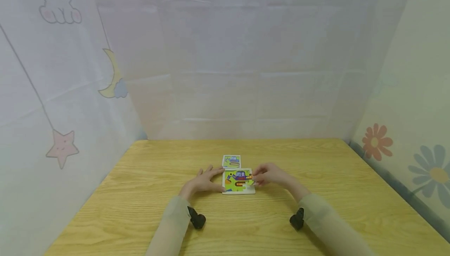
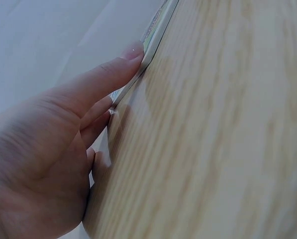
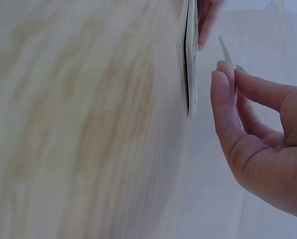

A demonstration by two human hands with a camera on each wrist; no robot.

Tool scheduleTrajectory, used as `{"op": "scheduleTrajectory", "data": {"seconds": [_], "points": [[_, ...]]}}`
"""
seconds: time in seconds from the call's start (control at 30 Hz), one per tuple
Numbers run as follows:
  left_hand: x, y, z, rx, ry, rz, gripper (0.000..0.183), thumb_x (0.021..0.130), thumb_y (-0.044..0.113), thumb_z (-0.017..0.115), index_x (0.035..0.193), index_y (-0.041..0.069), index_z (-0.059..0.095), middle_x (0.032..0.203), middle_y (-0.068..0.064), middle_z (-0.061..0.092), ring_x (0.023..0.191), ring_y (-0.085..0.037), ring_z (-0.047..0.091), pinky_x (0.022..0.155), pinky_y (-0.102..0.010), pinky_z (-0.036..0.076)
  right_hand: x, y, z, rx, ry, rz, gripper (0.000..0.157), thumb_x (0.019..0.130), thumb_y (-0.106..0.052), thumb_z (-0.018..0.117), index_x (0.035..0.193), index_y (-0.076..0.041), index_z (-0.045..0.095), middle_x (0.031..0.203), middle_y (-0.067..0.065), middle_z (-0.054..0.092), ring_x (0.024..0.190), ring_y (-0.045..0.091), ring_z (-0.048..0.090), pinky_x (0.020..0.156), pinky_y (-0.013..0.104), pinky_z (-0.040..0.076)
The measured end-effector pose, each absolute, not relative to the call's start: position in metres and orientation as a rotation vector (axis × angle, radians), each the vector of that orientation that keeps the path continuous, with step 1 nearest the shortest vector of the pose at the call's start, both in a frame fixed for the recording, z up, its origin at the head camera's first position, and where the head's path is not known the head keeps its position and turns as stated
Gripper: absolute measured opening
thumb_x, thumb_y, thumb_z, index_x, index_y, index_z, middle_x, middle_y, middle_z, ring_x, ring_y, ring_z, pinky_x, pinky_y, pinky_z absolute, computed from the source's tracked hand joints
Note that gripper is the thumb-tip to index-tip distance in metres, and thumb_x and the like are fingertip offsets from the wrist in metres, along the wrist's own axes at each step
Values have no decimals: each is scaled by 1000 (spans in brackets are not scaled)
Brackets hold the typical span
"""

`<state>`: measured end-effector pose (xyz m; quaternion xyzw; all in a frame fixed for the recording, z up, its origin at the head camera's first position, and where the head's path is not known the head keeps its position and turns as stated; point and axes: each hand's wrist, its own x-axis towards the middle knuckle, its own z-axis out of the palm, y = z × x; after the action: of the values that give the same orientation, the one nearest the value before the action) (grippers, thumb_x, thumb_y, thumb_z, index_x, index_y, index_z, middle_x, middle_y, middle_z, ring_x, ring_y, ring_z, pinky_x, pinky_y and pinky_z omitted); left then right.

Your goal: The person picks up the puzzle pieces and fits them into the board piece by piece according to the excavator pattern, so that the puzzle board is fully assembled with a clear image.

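Observation:
A framed jigsaw puzzle [image 1: 229,187] with a purple excavator on green lies on the table, its bare pale tray showing at the lower right. My left hand [image 1: 202,181] is spread along its left side, the index finger near the upper corner. In the left wrist view the thumb [image 2: 116,69] touches the frame's edge, fairly straight. My right hand [image 1: 270,174] is at the puzzle's right side. Between thumb and fingertips it pinches a thin puzzle piece [image 3: 225,50], held up apart from the board in the right wrist view. The piece's printed face is mostly hidden.
A picture card [image 1: 231,161] with a similar excavator lies just behind the puzzle. The wooden table [image 1: 140,178] reaches back to a pale fabric backdrop [image 1: 260,60], with printed curtains at both sides. A black wrist camera [image 1: 197,219] is strapped to each sleeve.

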<state>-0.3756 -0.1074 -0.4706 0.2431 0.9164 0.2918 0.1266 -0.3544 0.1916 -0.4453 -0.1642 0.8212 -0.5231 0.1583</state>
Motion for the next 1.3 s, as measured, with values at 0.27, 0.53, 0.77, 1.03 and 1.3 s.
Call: {"op": "scheduleTrajectory", "data": {"seconds": [0.27,0.53,0.77,1.03,1.3], "points": [[-376,-106,-470,729,2673,841,81,79,48,70,147,23,33,155,0,25,146,-33,2,115,-55,-8,-354,183,-445,-398,2352,-1411,18,86,-12,66,97,3,63,81,9,67,68,13,65,65,30,58],[-374,-104,-468,718,2660,856,81,79,47,70,147,24,32,156,1,23,146,-32,1,115,-54,-9,-357,175,-447,-332,2370,-1361,14,86,-10,66,93,2,67,74,7,68,62,12,64,61,28,57],[-373,-104,-467,698,2660,868,82,79,48,70,147,24,32,156,1,22,146,-32,0,115,-54,-9,-357,171,-449,-300,2439,-1320,11,85,-10,66,87,1,67,71,6,66,60,11,62,58,27,57],[-376,-104,-471,721,2678,838,81,80,47,69,147,23,32,156,0,23,146,-32,0,115,-54,-9,-358,169,-450,-273,2453,-1321,11,83,-9,68,85,2,68,68,6,65,57,11,61,55,26,56],[-374,-104,-469,714,2677,851,81,79,46,70,147,23,33,156,0,24,146,-32,1,115,-53,-9,-357,168,-449,-261,2462,-1307,11,83,-10,69,84,1,67,68,6,65,57,11,61,55,26,56]]}}
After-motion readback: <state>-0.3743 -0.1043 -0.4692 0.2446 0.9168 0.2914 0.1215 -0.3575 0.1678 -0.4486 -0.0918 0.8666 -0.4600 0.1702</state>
